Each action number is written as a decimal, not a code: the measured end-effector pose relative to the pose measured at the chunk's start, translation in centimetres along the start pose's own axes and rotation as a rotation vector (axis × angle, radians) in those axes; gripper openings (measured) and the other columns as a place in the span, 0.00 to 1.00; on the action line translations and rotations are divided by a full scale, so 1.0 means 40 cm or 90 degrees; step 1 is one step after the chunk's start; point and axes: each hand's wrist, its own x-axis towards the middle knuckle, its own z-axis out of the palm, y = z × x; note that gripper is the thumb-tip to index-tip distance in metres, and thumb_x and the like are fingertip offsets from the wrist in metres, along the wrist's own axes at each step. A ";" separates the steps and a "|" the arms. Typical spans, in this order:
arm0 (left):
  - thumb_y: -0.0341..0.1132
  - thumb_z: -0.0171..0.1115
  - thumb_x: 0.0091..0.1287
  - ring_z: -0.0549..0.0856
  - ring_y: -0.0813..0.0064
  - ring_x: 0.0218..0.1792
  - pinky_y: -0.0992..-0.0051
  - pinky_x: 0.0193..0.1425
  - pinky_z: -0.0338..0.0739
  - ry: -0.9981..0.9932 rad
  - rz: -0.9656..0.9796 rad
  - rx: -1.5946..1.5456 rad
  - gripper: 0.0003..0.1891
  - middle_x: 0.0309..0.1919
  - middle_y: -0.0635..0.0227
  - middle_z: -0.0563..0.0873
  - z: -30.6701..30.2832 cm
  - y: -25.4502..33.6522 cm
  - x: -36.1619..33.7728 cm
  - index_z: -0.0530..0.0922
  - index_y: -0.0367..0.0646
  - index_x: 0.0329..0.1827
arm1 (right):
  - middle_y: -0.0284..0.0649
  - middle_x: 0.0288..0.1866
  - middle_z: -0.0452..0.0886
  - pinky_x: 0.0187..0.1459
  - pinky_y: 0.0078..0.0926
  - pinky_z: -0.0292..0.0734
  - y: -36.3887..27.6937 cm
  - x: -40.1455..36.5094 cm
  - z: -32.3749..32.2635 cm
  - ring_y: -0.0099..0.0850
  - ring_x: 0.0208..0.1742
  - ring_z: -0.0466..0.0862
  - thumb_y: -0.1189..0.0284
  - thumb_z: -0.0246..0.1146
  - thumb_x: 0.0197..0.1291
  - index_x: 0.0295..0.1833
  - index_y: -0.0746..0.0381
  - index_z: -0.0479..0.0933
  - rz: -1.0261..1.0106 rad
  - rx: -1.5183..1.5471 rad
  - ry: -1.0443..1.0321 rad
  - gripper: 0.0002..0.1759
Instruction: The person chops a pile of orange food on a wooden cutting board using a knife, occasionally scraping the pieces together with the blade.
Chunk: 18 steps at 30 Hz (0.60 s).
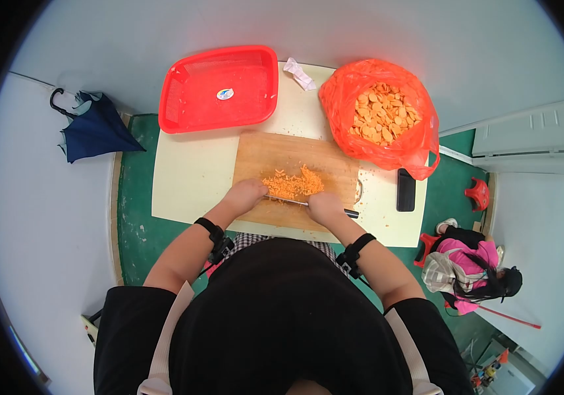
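Note:
A wooden cutting board [262, 148] lies on the table under both hands, with a heap of finely chopped orange carrot [305, 182] on it. Just on my side of the heap a knife [288, 200] lies crosswise, its blade seen as a thin edge. My right hand [326, 207] is closed round the knife near its black handle, whose end sticks out to the right. At the blade's tip end, my left hand [247, 195] has its fingers closed on the knife; the fingertips are partly hidden.
Behind the board stand a red plastic basket [216, 115] and a red bag [338, 108] of orange carrot slices [384, 115]. Crumpled paper [299, 74] lies between them. A phone [405, 190] rests near the table's right edge. A person [469, 266] sits at right; an umbrella [101, 128] leans left.

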 end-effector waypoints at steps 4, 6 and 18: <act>0.32 0.55 0.56 0.79 0.59 0.37 0.64 0.42 0.75 0.009 0.011 -0.008 0.05 0.28 0.60 0.78 0.026 -0.004 -0.004 0.73 0.40 0.27 | 0.49 0.34 0.82 0.38 0.38 0.78 0.003 0.018 0.045 0.42 0.38 0.83 0.68 0.54 0.53 0.33 0.63 0.81 0.004 0.022 -0.010 0.13; 0.32 0.55 0.56 0.79 0.59 0.37 0.64 0.42 0.74 0.022 0.028 -0.022 0.05 0.28 0.60 0.78 0.026 -0.006 -0.003 0.73 0.40 0.27 | 0.49 0.34 0.82 0.38 0.38 0.78 0.009 0.020 0.049 0.42 0.38 0.83 0.67 0.54 0.53 0.33 0.63 0.81 0.004 0.033 -0.011 0.13; 0.36 0.60 0.57 0.78 0.58 0.38 0.66 0.45 0.72 0.463 -0.155 -0.108 0.09 0.30 0.58 0.80 -0.136 -0.020 -0.042 0.78 0.38 0.31 | 0.50 0.28 0.80 0.38 0.40 0.76 0.002 -0.053 0.053 0.46 0.33 0.81 0.58 0.54 0.57 0.34 0.60 0.80 0.052 0.252 0.054 0.17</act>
